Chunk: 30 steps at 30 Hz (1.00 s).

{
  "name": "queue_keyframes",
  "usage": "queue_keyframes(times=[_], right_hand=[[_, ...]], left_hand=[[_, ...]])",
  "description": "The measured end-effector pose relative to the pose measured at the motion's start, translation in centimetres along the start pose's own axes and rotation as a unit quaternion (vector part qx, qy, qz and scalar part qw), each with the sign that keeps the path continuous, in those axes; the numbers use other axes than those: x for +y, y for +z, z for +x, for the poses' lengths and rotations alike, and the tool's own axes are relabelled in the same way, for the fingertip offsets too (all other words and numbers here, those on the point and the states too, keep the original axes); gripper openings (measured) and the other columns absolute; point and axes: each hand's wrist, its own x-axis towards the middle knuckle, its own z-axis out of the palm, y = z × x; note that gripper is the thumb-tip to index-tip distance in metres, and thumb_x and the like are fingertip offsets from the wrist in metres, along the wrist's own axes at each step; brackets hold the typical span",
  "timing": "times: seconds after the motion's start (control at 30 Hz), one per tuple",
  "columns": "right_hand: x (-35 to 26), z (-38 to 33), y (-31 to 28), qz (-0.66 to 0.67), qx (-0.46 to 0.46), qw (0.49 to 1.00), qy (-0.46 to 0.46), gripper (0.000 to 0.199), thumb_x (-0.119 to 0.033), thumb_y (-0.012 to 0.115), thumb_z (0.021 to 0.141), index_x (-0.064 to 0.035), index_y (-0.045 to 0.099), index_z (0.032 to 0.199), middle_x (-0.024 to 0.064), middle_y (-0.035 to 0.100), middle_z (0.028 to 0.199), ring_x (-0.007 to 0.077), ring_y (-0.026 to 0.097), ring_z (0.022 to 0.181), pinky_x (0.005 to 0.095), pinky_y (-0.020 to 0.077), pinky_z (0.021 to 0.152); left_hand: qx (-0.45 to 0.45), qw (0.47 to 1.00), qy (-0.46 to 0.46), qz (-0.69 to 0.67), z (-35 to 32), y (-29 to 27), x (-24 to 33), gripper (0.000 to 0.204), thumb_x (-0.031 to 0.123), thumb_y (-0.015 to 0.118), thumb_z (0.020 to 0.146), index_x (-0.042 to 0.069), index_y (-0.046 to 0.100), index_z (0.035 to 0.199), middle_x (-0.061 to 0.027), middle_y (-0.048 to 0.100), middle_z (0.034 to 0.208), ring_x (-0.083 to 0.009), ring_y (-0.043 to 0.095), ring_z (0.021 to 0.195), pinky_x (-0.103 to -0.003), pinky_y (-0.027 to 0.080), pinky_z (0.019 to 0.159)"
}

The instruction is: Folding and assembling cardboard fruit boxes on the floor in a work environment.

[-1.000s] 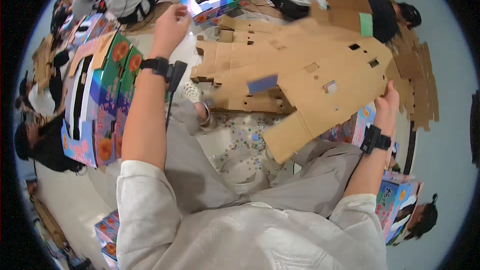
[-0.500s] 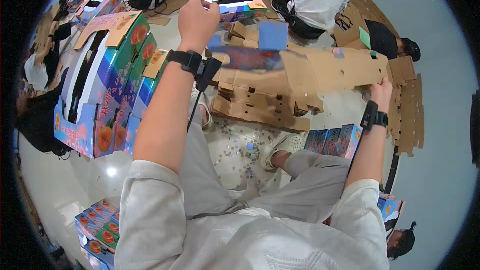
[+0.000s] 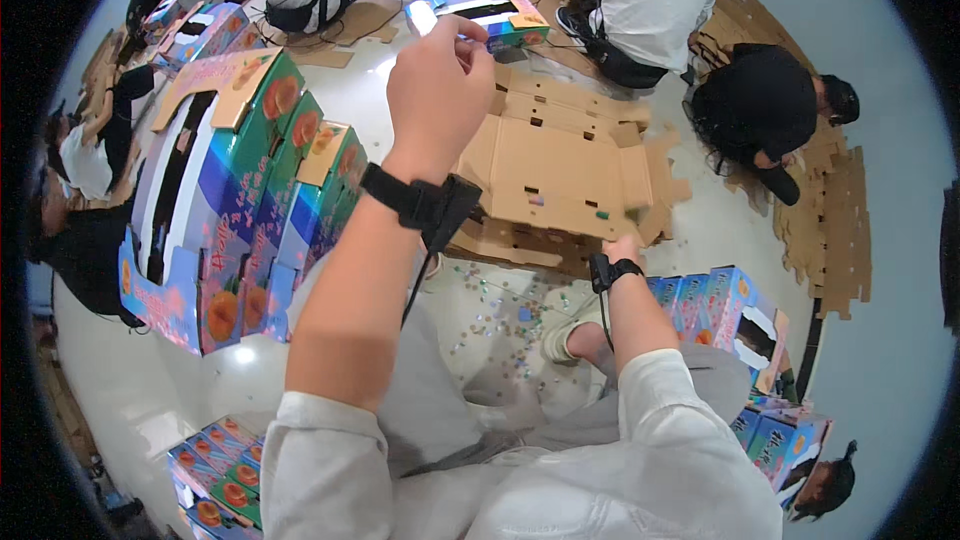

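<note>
An unfolded brown cardboard box blank (image 3: 560,165), with slots, small holes and creased flaps, lies in front of my legs over more cardboard. My right hand (image 3: 622,248) is closed on its near right edge. My left hand (image 3: 440,90) is raised above the blank's left side, its fingers bent inward. Whatever those fingers may hold is too small or hidden to make out. Beyond the left hand stands a colourful printed carton (image 3: 480,15) with a dark handle slot.
Tall printed cartons (image 3: 225,190) stand at my left, more cartons (image 3: 705,300) by my right knee. Small round scraps (image 3: 500,315) litter the floor between my feet. Flattened cardboard (image 3: 835,230) lies along the right wall. Other people, one in black (image 3: 760,100), sit nearby.
The cardboard blank, tilted and blurred in the air before, now lies lower and flatter. My right hand has moved left and down with it. My left hand has shifted right and slightly down.
</note>
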Motion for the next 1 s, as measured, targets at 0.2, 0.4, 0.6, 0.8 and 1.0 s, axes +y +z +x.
queue_keyframes(times=[0.2,0.4,0.6,0.8,1.0], right_hand=[[3.1,-2.4,6.5,0.127,-0.002,0.987,0.101,0.023,-0.012,0.065,0.093,-0.0037,0.074,0.112,0.0198,0.075,0.109,0.0385,0.072,0.105,0.0505,0.0586,0.087],[8.1,-5.5,7.2,0.278,-0.313,0.835,0.357,0.025,-0.02,0.065,0.095,-0.0046,0.072,0.112,0.0168,0.077,0.101,0.0321,0.075,0.094,0.0504,0.0597,0.078],[-3.7,1.6,-6.7,-0.285,-0.095,0.937,-0.177,0.037,-0.026,0.062,0.091,-0.0077,0.076,0.12,0.0176,0.078,0.111,0.0352,0.075,0.097,0.0506,0.0581,0.087],[-17.8,0.4,-39.4,-0.276,0.074,0.946,-0.155,0.049,-0.051,0.064,0.097,-0.0043,0.079,0.101,0.0214,0.077,0.096,0.0409,0.075,0.091,0.0523,0.0597,0.079],[-17.1,-31.4,-58.8,-0.38,0.202,0.902,0.026,0.067,-0.063,0.072,0.09,0.0004,0.073,0.109,0.0226,0.075,0.088,0.0374,0.075,0.079,0.049,0.0596,0.071]], left_hand=[[-0.039,0.999,-0.002,-0.014,0.7,1.1,-0.3,0.015,0.008,0.068,0.095,0.001,0.072,0.107,-0.0094,0.076,0.083,-0.0146,0.072,0.075,-0.029,0.055,0.07],[-0.057,0.997,0.021,-0.039,0.5,2.7,0.0,0.01,0.01,0.07,0.095,0.005,0.073,0.103,-0.0109,0.075,0.078,-0.0187,0.072,0.067,-0.032,0.054,0.064],[-0.136,0.989,0.042,-0.041,0.0,4.5,1.4,0.019,0.011,0.066,0.1,-0.001,0.072,0.114,-0.007,0.075,0.088,-0.0129,0.073,0.081,-0.027,0.056,0.075],[-0.207,0.972,0.068,-0.091,-1.0,9.8,3.2,0.016,0.016,0.068,0.101,0.007,0.074,0.112,-0.006,0.073,0.082,-0.0119,0.068,0.075,-0.03,0.054,0.072],[-0.279,0.947,0.135,-0.079,-1.7,11.0,4.7,0.017,0.014,0.062,0.105,0.005,0.072,0.115,-0.0042,0.071,0.083,-0.0101,0.067,0.077,-0.028,0.053,0.072]])
